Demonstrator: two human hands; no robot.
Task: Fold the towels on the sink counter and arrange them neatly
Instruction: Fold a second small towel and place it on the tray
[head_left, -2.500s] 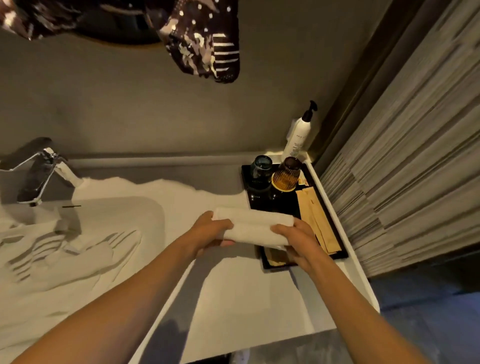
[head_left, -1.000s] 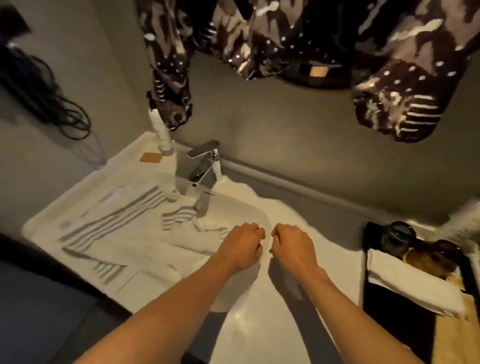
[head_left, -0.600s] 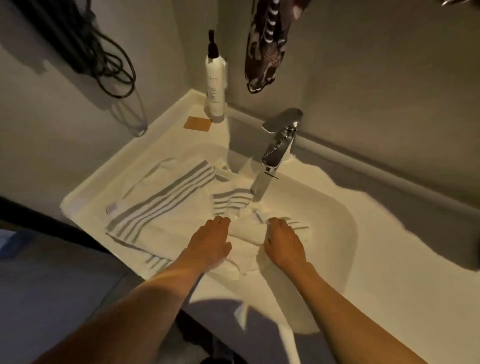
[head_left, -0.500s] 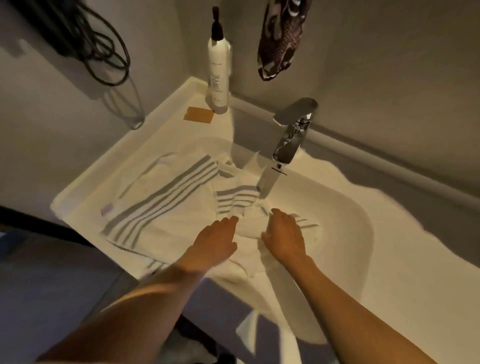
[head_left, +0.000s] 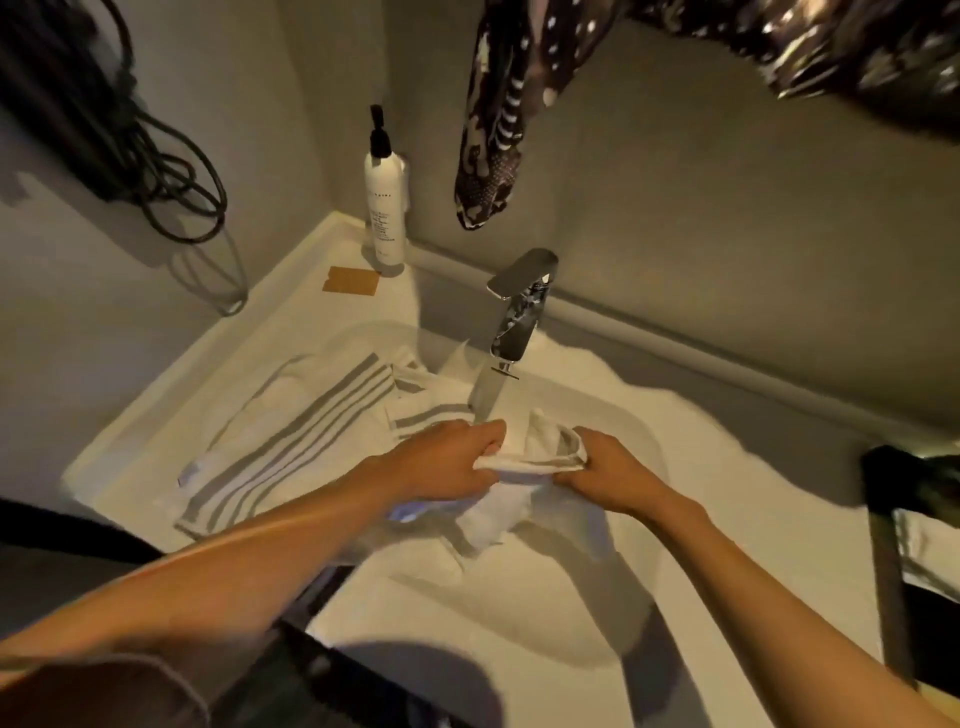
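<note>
A small white towel (head_left: 511, 506) hangs crumpled over the sink basin (head_left: 639, 431), lifted by its top edge. My left hand (head_left: 447, 465) grips that edge on the left and my right hand (head_left: 605, 470) grips it on the right, a short stretch of hem taut between them. A larger white towel with grey stripes (head_left: 280, 441) lies spread and rumpled on the counter to the left, partly spilling into the basin. A folded white towel (head_left: 930, 556) shows at the right edge on a black tray (head_left: 883, 551).
A chrome faucet (head_left: 519, 312) stands just behind my hands. A white pump bottle (head_left: 385, 202) and a brown card (head_left: 350, 280) sit in the back left corner. Dark cables (head_left: 171, 176) hang on the left wall. Patterned dark cloth (head_left: 493, 114) hangs above.
The folded towel was set on the tray and my view swung left to the sink. Both hands went from resting on the crumpled towel to gripping its edge and lifting it.
</note>
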